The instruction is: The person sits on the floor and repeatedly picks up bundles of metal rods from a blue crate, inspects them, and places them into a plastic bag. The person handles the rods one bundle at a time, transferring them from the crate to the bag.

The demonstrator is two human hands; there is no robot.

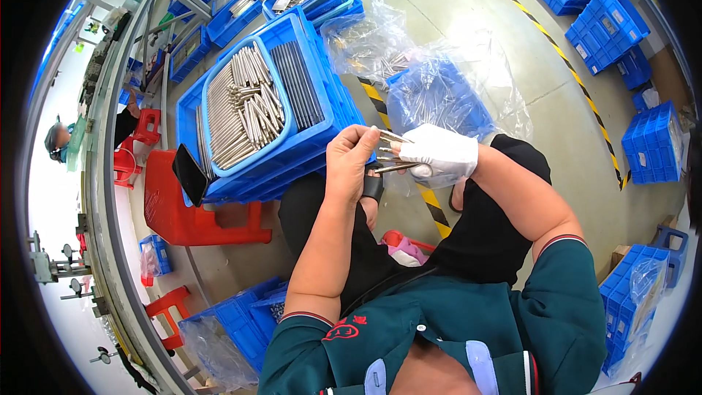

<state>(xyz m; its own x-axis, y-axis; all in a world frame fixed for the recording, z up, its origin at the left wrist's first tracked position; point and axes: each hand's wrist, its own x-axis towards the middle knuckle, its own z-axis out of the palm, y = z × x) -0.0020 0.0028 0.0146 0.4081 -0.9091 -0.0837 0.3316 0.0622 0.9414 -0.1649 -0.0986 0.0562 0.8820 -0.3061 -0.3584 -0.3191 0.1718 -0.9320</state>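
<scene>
My right hand [441,152], in a white glove, grips several thin metal rods [393,167] that stick out toward my left hand. My bare left hand [351,159] is closed, with thumb and fingers pinched at the end of one of these rods. Both hands are close together above my lap. Just left of them, a light blue tray [287,118] full of shiny metal rods [245,102] rests in a large blue crate [333,113]. Dark rods [298,82] lie in rows beside the tray. Fingertips of the right hand are partly hidden by the rods.
In front of my right hand stands a blue crate [398,113] lined with clear plastic [453,88], rods inside. A flat black object [191,175] leans at the big crate's corner. Red stools [164,205] stand left; blue crates [651,150] line the right. Another person [62,137] is far left.
</scene>
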